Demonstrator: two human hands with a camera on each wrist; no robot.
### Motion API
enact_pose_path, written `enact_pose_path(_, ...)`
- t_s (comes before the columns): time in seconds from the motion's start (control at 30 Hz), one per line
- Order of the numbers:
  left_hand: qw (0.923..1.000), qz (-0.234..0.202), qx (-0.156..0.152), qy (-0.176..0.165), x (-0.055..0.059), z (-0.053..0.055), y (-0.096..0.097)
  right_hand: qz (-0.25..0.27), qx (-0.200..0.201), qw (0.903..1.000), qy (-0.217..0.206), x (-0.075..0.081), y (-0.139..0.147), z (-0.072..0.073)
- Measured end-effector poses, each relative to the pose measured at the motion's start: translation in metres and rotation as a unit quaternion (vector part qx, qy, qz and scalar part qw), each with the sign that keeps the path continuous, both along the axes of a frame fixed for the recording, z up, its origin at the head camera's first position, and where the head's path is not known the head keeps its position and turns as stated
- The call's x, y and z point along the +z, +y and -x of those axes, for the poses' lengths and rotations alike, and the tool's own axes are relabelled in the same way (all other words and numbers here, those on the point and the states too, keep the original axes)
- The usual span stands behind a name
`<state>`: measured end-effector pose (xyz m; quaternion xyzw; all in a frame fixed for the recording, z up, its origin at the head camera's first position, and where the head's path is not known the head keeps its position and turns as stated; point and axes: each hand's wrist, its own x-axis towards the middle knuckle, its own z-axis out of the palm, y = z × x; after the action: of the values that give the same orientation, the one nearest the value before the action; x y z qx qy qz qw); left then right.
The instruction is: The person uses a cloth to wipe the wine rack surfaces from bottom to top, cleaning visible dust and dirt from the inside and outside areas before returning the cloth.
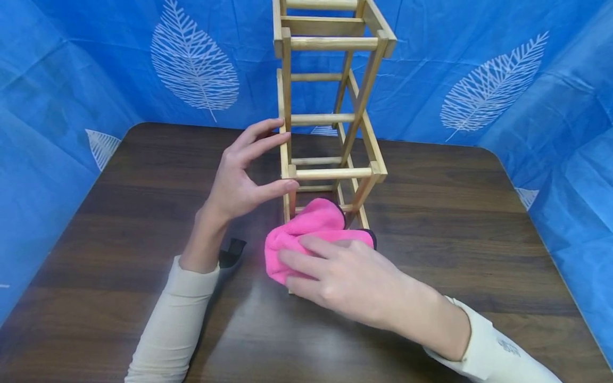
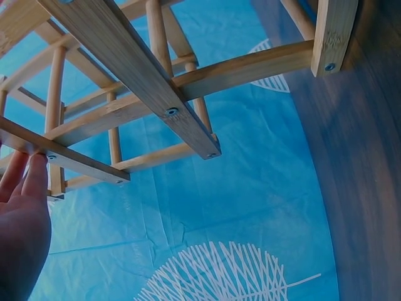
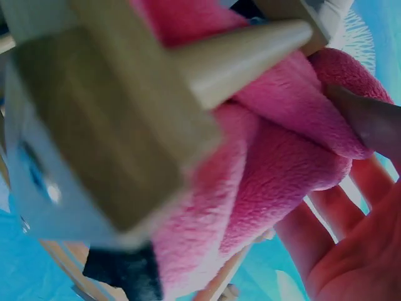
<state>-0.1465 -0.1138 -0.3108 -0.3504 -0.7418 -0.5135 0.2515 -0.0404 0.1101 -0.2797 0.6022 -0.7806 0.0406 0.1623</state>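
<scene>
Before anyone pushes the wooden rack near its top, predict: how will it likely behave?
The wooden rack may tip, being tall and narrow. Its open build suggests lightness for its size. Screws at its joints hint that it stays stiff.

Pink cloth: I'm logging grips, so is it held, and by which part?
Yes: the right hand holds the pink cloth by its bunched folds, between thumb and fingers.

A long cream-white fabric left sleeve [image 1: 167, 322], creased toward its lower end, ended in a smooth, close-fitting cuff [image 1: 193, 277] below the bare left hand [image 1: 233, 178]. A flat black tab [image 1: 233, 251] jutted beside it. The matching cream-white right sleeve [image 1: 524, 367] had a looser, wider cuff [image 1: 471, 335] behind the bare right hand [image 1: 337, 276] and a small dark grey marking [image 1: 508, 348], too small to read.
</scene>
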Motion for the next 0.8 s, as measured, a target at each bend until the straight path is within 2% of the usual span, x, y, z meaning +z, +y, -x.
enact_pose_path(0.3, 0.9999, 0.01, -0.001, 0.001, 0.001, 0.0, 0.0, -0.047, -0.005, 0.9938, 0.101, 0.0, 0.01, -0.021)
enact_pose_path(0.63, 0.9999, 0.011, 0.007, -0.008, 0.002, -0.001, -0.001, -0.051, -0.014, 0.9917, 0.117, -0.003, 0.025, -0.037)
enact_pose_path(0.8, 0.9999, 0.003, 0.004, -0.014, 0.002, -0.002, -0.003, -0.074, -0.024, 0.9888, 0.127, -0.001, 0.032, -0.041)
